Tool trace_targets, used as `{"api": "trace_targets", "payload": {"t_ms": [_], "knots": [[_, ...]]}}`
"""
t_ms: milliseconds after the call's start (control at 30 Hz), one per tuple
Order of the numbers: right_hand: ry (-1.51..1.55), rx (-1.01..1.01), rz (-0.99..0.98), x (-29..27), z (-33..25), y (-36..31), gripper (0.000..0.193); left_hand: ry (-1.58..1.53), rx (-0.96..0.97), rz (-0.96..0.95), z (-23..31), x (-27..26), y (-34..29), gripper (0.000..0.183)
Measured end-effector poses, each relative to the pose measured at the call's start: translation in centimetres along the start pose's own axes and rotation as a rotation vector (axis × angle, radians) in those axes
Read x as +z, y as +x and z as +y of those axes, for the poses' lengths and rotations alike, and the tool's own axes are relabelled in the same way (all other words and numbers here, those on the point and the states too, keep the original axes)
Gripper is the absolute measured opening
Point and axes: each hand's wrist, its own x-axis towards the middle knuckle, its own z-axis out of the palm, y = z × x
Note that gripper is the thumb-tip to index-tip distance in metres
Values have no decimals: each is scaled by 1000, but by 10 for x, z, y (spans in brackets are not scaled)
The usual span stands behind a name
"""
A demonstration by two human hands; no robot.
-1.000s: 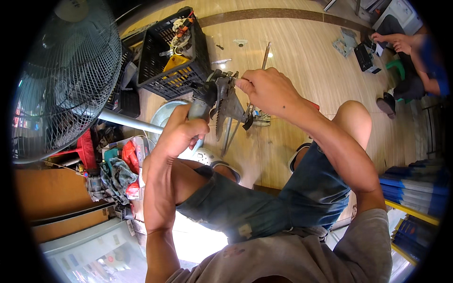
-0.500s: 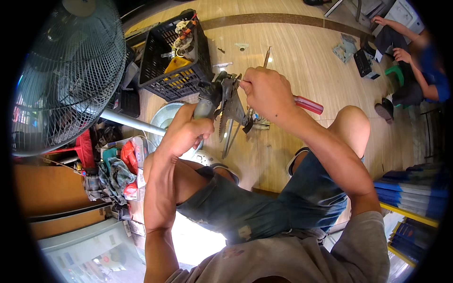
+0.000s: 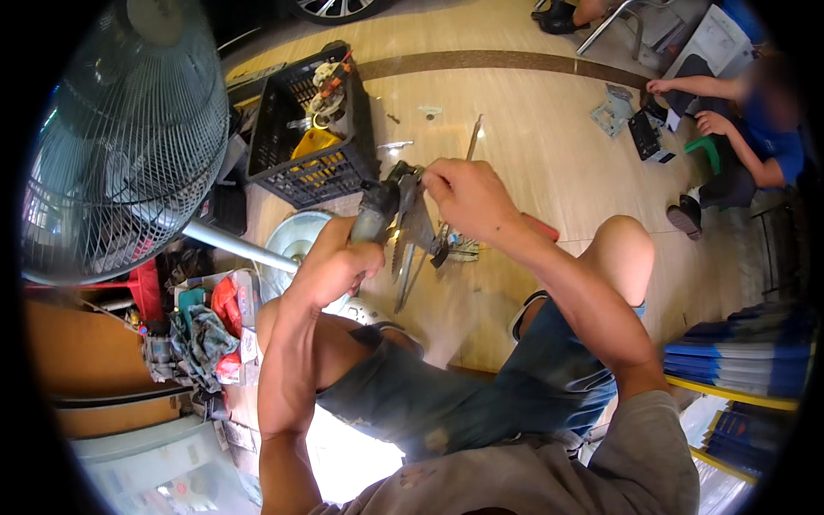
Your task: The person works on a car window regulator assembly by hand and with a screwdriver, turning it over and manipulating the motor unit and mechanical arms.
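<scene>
My left hand point(image 3: 348, 257) is closed around the grey cylindrical body of a metal mechanism point(image 3: 373, 219). A dark joint tops it, and a bracket with a saw-toothed edge point(image 3: 412, 225) and slim rods hangs on its right side. At its upper right end, the fingers of my right hand point(image 3: 470, 196) are pinched together; what they grip is hidden. A red-handled tool point(image 3: 541, 227) shows partly behind my right wrist. Above the right hand a thin metal rod point(image 3: 475, 137) points away over the floor.
A black plastic crate point(image 3: 318, 172) of parts stands at the upper left, beside a large fan point(image 3: 129, 146). Below the mechanism is a round metal base point(image 3: 296, 236). At the right sits another person point(image 3: 764, 129), with a black box-shaped device point(image 3: 650, 137) on the floor nearby.
The view has shifted, so the scene sits lower and slightly left. My left hand keeps its hold on the mechanism; my right fingers stay at its upper end, and less of the red handle shows.
</scene>
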Motion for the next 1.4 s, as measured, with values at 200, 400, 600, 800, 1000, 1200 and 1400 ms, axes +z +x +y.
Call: {"api": "trace_targets", "payload": {"t_ms": [200,400,600,800,1000,1200,1400], "knots": [[76,80,83,12,9,-4,16,-136,9,79,-13,7,11,17],[-292,-207,248,22,-5,-12,7,-82,-42,72,-11,-1,4,28],[-425,-297,351,23,0,-14,9,-106,-14,100,-7,9,9,23],[-26,20,123,17,0,-4,17,-81,-54,106,-1,8,5,26],[305,122,102,15,1,-4,22,-120,-53,134,-8,7,4,29],[406,265,57,7,-3,-2,27,-86,-47,119,-2,10,5,25],[747,391,66,23,6,-5,33,-69,-42,89,2,11,5,21]]}}
